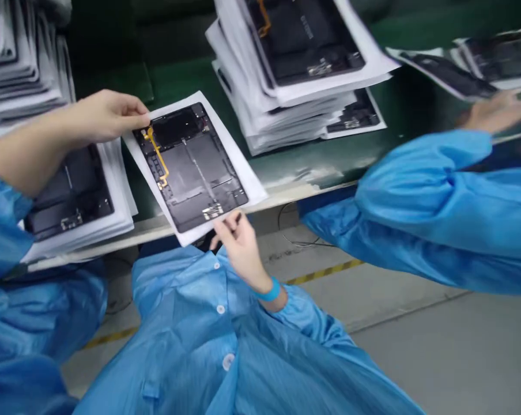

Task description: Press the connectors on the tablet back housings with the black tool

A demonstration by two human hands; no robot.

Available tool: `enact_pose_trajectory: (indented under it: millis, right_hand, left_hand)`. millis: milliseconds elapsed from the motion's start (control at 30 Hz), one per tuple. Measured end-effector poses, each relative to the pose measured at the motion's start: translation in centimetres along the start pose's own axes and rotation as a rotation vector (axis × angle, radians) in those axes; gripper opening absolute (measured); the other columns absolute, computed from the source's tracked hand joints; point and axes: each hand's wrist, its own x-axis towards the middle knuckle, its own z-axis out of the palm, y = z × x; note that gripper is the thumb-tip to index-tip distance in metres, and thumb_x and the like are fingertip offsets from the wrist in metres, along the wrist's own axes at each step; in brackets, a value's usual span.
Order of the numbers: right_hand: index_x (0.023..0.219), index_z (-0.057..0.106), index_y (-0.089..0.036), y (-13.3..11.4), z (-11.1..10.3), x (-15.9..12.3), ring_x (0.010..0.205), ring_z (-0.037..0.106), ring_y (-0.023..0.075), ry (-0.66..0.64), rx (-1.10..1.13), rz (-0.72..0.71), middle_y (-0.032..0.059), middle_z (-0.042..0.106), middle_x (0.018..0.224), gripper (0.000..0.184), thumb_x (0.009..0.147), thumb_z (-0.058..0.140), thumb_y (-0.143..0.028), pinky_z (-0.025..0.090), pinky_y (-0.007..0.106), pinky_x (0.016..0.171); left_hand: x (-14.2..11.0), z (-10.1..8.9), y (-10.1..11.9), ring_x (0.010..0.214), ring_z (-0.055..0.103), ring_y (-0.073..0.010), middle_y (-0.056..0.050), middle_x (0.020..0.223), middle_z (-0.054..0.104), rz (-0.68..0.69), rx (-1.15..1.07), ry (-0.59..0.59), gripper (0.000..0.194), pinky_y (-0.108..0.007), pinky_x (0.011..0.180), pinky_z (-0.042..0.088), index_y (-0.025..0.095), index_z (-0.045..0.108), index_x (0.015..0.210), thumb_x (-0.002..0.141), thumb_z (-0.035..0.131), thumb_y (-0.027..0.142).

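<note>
A dark tablet housing (191, 167) with an orange flex cable lies on a white sheet (247, 176), tilted over the bench's front edge. My left hand (111, 115) pinches its upper-left corner, thumb on top. At the lower edge, my right hand (238, 245), with a blue band at the wrist, has its thumb and fingers closed on the sheet's border near the metal contacts. Parts of the fingers are hidden under the sheet. Beneath my left forearm sits another tablet housing (87, 190) on a pile of white sheets.
A tall stack of sheets and housings (282, 115) stands on the green bench (174, 86) ahead. Another stack (22, 86) rises at the far left. On the right, a co-worker's blurred hand (498, 112) is beside more housings (450, 72). Blue-clothed people sit close on both sides.
</note>
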Motion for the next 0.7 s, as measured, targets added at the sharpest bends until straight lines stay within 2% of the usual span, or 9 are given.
enact_pose_trajectory:
  millis: [133,200,300,367,433,500,567,633,700]
  right_hand:
    - [0.084,0.046,-0.028,5.3,3.3,-0.7,0.087,0.074,0.0166,-0.119,0.110,0.180,-0.0033,0.065,0.088,0.056,0.093,0.083,-0.069,0.067,0.031,0.082]
    - [0.089,0.056,-0.027,6.0,3.4,-0.7,0.093,0.075,0.0192,-0.148,0.116,0.258,0.0019,0.075,0.100,0.053,0.095,0.078,-0.076,0.066,0.035,0.090]
    - [0.094,0.068,-0.025,4.9,1.5,-0.7,0.102,0.075,0.0217,-0.227,0.003,0.309,0.0081,0.081,0.118,0.054,0.100,0.070,-0.078,0.062,0.038,0.098]
    - [0.083,0.068,-0.024,3.3,-0.7,-0.6,0.104,0.073,0.0228,-0.289,-0.137,0.239,0.0083,0.079,0.114,0.056,0.105,0.065,-0.075,0.059,0.039,0.098]
    - [0.073,0.065,-0.024,1.4,-2.8,0.0,0.093,0.069,0.0218,-0.318,-0.300,0.089,0.0063,0.074,0.096,0.061,0.111,0.059,-0.072,0.056,0.039,0.091]
    - [0.074,0.067,-0.025,-0.4,-4.4,1.2,0.078,0.062,0.0204,-0.290,-0.427,-0.069,0.0030,0.066,0.079,0.061,0.114,0.054,-0.070,0.051,0.038,0.078]
    - [0.082,0.071,-0.027,-1.6,-4.8,3.1,0.073,0.059,0.0190,-0.228,-0.519,-0.186,0.0015,0.065,0.078,0.059,0.115,0.050,-0.071,0.049,0.036,0.072]
    - [0.088,0.073,-0.028,-2.3,-4.5,5.6,0.072,0.061,0.0176,-0.196,-0.608,-0.274,0.0008,0.068,0.084,0.057,0.114,0.050,-0.074,0.052,0.035,0.074]
    - [0.091,0.072,-0.029,-2.3,-3.8,8.0,0.075,0.065,0.0173,-0.230,-0.694,-0.302,0.0000,0.068,0.084,0.057,0.113,0.051,-0.076,0.055,0.035,0.080]
  left_hand:
    - [3.4,1.8,-2.4,0.107,0.072,-0.0195,0.003,0.084,0.068,0.008,0.209,-0.089,0.008,-0.043,0.123,0.050,0.009,0.081,0.111,0.109,0.074,0.013]
    - [4.6,2.7,-2.4,0.121,0.074,-0.0245,0.000,0.097,0.073,0.046,0.245,-0.125,0.002,-0.054,0.128,0.049,0.012,0.079,0.106,0.106,0.077,0.013]
    - [4.4,3.5,-1.4,0.153,0.059,-0.0379,-0.005,0.112,0.074,0.118,0.295,-0.127,0.011,-0.064,0.140,0.028,0.002,0.080,0.114,0.106,0.073,0.006]
    - [2.2,3.9,-0.4,0.169,0.036,-0.0504,-0.013,0.134,0.070,0.169,0.326,-0.088,0.033,-0.070,0.140,0.014,-0.005,0.073,0.137,0.105,0.073,0.003]
    - [-1.5,4.7,0.5,0.173,0.020,-0.0562,-0.022,0.157,0.057,0.242,0.353,-0.031,0.057,-0.073,0.139,0.011,-0.004,0.058,0.160,0.105,0.073,0.007]
    - [-6.3,6.2,1.0,0.169,0.032,-0.0573,-0.023,0.150,0.060,0.360,0.364,0.025,0.055,-0.076,0.135,0.021,-0.003,0.060,0.160,0.111,0.068,0.022]
    - [-11.0,8.9,0.8,0.151,0.057,-0.0531,-0.016,0.127,0.070,0.486,0.262,0.074,0.039,-0.073,0.125,0.042,0.010,0.076,0.142,0.111,0.067,0.032]
    - [-14.6,12.2,0.1,0.132,0.069,-0.0477,-0.016,0.121,0.075,0.514,0.151,0.100,0.031,-0.068,0.111,0.054,0.022,0.081,0.134,0.108,0.071,0.037]
    - [-16.6,15.6,-0.9,0.121,0.072,-0.0434,-0.016,0.125,0.078,0.485,0.124,0.189,0.032,-0.062,0.098,0.057,0.026,0.080,0.137,0.109,0.067,0.035]
